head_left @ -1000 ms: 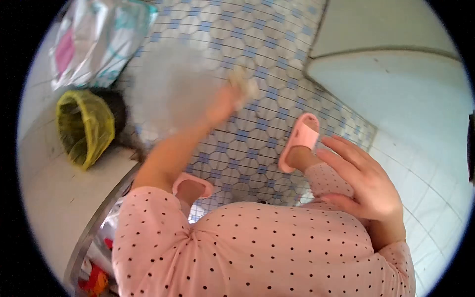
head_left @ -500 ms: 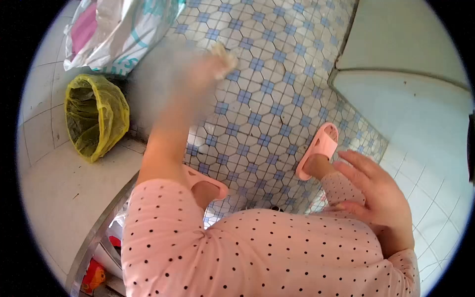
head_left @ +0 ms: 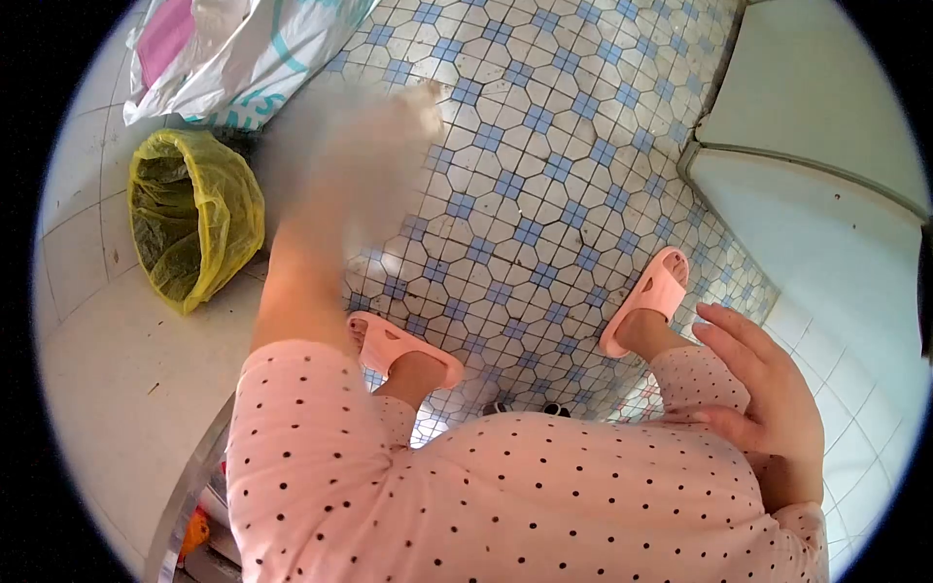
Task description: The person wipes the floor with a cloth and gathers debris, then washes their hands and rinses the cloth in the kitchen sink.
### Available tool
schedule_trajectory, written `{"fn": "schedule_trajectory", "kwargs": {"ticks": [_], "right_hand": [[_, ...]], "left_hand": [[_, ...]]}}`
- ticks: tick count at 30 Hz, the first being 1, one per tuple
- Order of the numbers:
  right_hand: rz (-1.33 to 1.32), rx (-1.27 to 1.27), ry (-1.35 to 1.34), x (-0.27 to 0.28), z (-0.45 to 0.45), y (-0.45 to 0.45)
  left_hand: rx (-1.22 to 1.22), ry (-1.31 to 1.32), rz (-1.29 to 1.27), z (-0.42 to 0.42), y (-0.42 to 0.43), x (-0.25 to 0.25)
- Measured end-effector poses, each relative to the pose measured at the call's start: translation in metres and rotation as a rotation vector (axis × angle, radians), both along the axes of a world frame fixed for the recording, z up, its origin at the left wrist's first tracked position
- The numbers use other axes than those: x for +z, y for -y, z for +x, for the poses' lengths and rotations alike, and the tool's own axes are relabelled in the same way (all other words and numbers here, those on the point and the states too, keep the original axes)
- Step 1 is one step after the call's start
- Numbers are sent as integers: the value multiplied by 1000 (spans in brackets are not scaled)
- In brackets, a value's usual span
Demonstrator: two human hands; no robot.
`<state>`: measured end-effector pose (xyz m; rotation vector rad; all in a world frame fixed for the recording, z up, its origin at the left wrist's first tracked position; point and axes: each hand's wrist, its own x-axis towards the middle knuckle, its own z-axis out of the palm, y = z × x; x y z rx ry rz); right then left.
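Rag point(head_left: 426, 103), pale, crumpled, looks light and soft, best gripped where it bunches. Blurred left hand point(head_left: 384, 131) clasps it; right hand point(head_left: 773, 394) has fingers loosely spread.

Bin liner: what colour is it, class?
The bin liner is yellow, seen best in the head view.

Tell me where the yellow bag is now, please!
The yellow bag is at the left of the head view, just below the white bag.
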<state>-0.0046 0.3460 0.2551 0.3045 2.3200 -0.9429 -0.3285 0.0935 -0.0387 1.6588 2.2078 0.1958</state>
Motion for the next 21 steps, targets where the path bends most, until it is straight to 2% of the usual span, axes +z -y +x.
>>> {"fn": "schedule_trajectory", "kwargs": {"ticks": [2, 4, 5, 11, 13, 16, 18, 21], "right_hand": [[13, 5, 7, 1, -2, 4], [22, 22, -4, 5, -4, 1], [15, 32, -12, 7, -4, -1], [11, -8, -64, 9, -2, -6], [16, 13, -31, 8, -1, -2], [8, 39, -45, 5, -3, 0], [17, 37, -92, 7, -4, 2], [-53, 49, -137, 12, -5, -3]], "left_hand": [[7, -125, -21, -9, -12, 6], [-113, 10, 67, -5, 4, -23], [-227, 172, 181, 6, 34, -56], [-416, 486, -469, 56, 99, -31], [-238, 440, -399, 22, 78, -54], [140, 76, -151, -29, 55, -79], [384, -186, 42, -55, 37, -77], [437, 54, 32, -17, 4, -67]]}}
